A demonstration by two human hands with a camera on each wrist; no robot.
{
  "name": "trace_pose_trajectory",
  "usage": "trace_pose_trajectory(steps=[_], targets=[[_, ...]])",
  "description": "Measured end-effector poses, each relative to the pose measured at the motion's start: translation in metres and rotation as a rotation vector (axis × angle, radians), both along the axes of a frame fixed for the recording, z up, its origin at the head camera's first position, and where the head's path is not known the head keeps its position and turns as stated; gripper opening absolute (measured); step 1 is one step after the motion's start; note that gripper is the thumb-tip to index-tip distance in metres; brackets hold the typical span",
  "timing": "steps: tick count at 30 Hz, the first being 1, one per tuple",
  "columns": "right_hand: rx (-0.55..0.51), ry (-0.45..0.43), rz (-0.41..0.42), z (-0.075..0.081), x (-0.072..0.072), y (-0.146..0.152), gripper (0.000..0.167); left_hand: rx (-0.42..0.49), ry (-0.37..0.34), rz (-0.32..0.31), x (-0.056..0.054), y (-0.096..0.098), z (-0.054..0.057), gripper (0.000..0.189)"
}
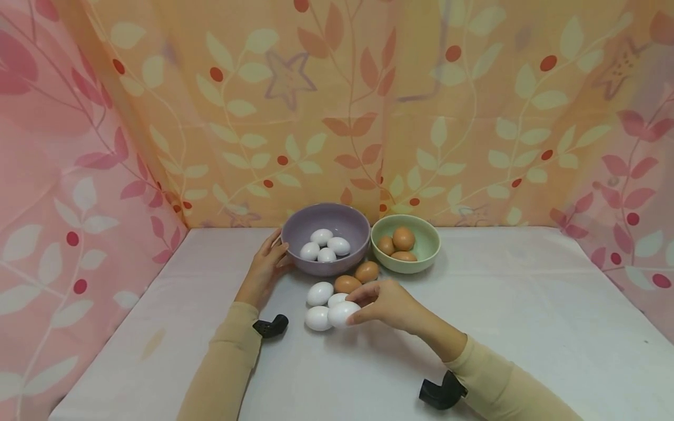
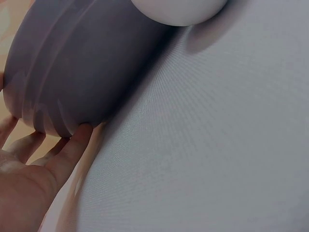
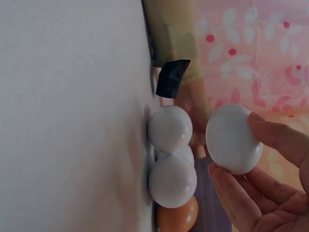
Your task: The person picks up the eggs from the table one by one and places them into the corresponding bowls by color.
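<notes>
Lower centre of the frame, the right hand's grip (image 1: 388,304) pinches a smooth white oval egg (image 1: 343,314); the left hand's grip (image 1: 265,266), loosely spread, touches a round purple bowl (image 1: 344,221).

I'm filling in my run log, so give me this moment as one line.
left hand: touching purple bowl | right hand: holding white egg above table | purple bowl: white eggs | green bowl: brown eggs
</notes>
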State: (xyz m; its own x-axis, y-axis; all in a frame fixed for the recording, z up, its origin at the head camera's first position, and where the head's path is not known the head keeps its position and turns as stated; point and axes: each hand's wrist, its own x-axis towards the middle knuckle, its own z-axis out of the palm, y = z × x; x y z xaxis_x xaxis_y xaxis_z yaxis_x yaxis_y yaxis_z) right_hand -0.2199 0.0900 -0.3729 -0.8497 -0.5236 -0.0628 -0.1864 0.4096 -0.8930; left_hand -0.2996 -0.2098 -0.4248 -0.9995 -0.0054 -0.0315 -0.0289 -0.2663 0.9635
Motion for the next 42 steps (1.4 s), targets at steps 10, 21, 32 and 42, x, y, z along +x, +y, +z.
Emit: trace_pose_trajectory(steps=[10,21,32,42], targets=[[-0.030,0.002,-0.016,0.027,-0.022,-0.005,0.035,-0.012,-0.004,-0.001,-0.002,0.000,0.003,0.061],[0.033,0.040,-0.156,0.048,-0.053,-0.018,0.040,-0.007,0.005,-0.008,-0.001,0.000,0.004,0.062],[-0.054,0.014,-0.224,0.047,-0.087,-0.027,0.039,-0.004,-0.009,0.002,0.000,0.000,0.001,0.063],[-0.007,0.022,-0.235,0.040,-0.107,-0.040,0.037,-0.011,-0.006,0.003,0.002,0.001,0.003,0.061]])
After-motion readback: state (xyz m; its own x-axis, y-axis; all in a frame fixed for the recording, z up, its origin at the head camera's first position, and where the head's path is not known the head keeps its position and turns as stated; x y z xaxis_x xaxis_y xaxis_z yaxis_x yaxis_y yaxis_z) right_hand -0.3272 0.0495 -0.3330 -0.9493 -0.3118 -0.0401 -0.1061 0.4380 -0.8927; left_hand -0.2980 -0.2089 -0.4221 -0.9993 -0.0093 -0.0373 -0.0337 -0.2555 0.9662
